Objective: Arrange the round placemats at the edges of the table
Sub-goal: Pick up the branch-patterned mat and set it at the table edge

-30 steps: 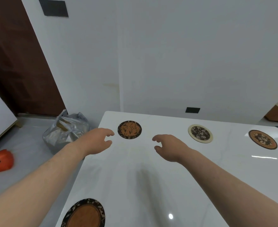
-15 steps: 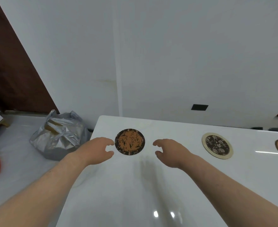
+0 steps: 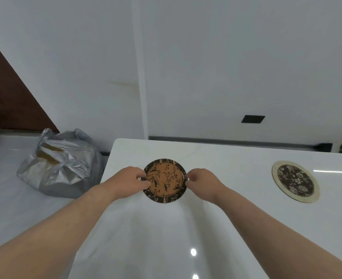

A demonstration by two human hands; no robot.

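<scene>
the orange-and-black placemat lies flat on the white table, directly between the two hands – the left hand pinches its left rim and the right hand pinches its right rim, so the grip line runs straight across the disc's widest span. both hands are curled nearly closed, thumb and fingers meeting on the mat's dark border; whether the fingertips have slipped under the edge or only press on it i cannot tell, since the knuckles cover the contact. being round, the mat has no long axis to mind, which means the coming move turns only on direction: the table's far edge lies just beyond the grip, ahead of the fingertips, and the left edge and rounded corner lie outboard of the left hand, close by. neither hand is nearer the mat – they sit evenly on opposite sides (a symmetric hold, good for sliding without spin). my reading is that the mat is being set or nudged into its final spot near this corner, and a short push away from the body would bring it closer to the far edge. a second mat, the cream-rimmed floral placemat, rests well off beyond the right hand, untouched, also near the far edge
</scene>
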